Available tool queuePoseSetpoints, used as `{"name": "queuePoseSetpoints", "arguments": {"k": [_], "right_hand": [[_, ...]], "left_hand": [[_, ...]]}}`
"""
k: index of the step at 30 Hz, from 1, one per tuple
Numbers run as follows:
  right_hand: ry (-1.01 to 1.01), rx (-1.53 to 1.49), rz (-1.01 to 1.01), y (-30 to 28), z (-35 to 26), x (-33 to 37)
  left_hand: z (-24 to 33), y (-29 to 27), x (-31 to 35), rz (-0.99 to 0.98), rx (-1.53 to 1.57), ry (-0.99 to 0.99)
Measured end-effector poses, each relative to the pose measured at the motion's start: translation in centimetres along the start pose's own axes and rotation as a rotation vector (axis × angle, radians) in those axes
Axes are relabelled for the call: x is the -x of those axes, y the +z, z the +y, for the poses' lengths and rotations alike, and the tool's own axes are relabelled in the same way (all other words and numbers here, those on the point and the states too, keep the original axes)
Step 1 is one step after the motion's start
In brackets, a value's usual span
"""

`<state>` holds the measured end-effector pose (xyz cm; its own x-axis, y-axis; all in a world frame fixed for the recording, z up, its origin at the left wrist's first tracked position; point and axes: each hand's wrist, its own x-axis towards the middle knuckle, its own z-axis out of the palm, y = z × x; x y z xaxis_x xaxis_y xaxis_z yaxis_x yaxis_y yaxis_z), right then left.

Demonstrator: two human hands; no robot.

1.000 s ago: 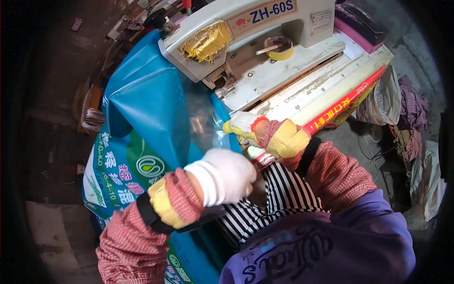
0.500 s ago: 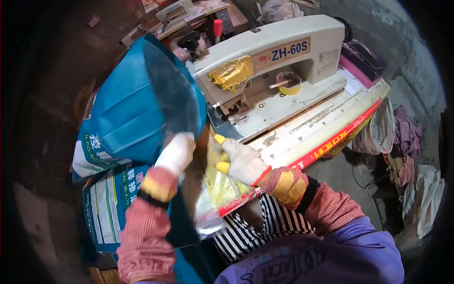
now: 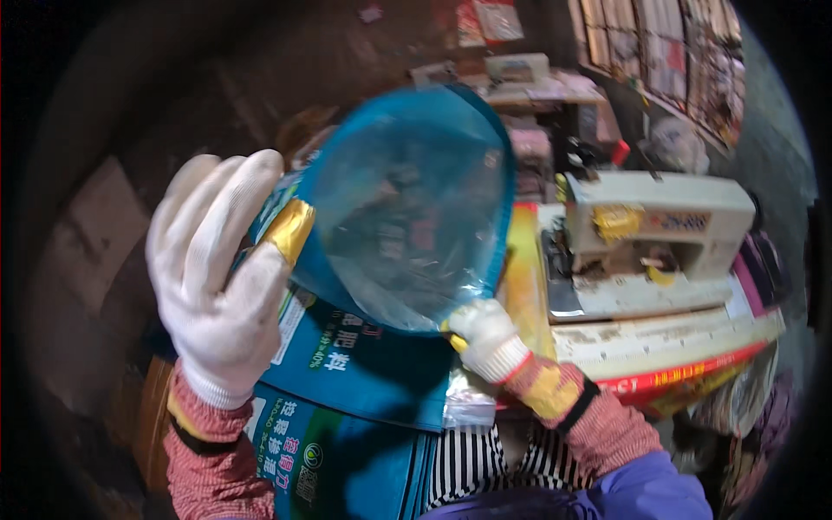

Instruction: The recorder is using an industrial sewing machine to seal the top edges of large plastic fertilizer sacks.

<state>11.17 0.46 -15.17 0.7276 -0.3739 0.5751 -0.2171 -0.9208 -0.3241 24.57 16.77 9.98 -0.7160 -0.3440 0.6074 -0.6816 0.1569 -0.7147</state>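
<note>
A blue bag (image 3: 503,204) stands with its mouth spread wide, and a clear plastic liner (image 3: 407,208) shows inside it. At the near right of the mouth, my right hand (image 3: 487,336), in a white glove with yellow fingertips, pinches the bag's rim. My left hand (image 3: 221,277), gloved alike, is raised at the left of the bag with its fingers stretched out and thumb apart. Its thumb overlaps the bag's left edge; whether they touch I cannot tell. Beneath lies a stack of flat blue printed bags (image 3: 364,394).
To the right, a white sewing machine (image 3: 676,191) with yellow tape on its head stands on a table (image 3: 641,347) edged in red. A tape roll (image 3: 661,276) sits under its arm, a purple box (image 3: 758,273) beyond. Another sewing machine (image 3: 517,68) is farther back.
My view has swung left, so the sewing machine now appears farther right. My left hand has come off the bag's near side and risen with fingers spread; my right hand has taken hold of the rim.
</note>
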Motion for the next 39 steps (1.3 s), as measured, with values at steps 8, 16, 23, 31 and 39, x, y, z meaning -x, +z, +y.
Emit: {"name": "queuePoseSetpoints", "arguments": {"k": [8,16,23,31,39], "right_hand": [[0.381,-0.8,0.581,-14.4,-2.5,5.6],[0.311,-0.387,0.415,-10.5,-1.9,9.9],[0.379,-0.278,0.195,-1.9,-3.3,18.8],[0.869,-0.925,-0.077,0.2,-5.4,23.1],[0.976,-1.236,-0.347,1.0,-5.1,20.1]], "left_hand": [[4.1,4.0,17.4,-0.713,0.268,-0.92],[1.7,10.4,23.7,-0.544,0.242,-0.897],[10.9,4.0,35.8,-1.112,0.082,-0.859],[13.7,2.8,39.8,-0.833,0.632,-1.903],[12.6,0.1,42.3,-0.57,0.79,-1.862]]}}
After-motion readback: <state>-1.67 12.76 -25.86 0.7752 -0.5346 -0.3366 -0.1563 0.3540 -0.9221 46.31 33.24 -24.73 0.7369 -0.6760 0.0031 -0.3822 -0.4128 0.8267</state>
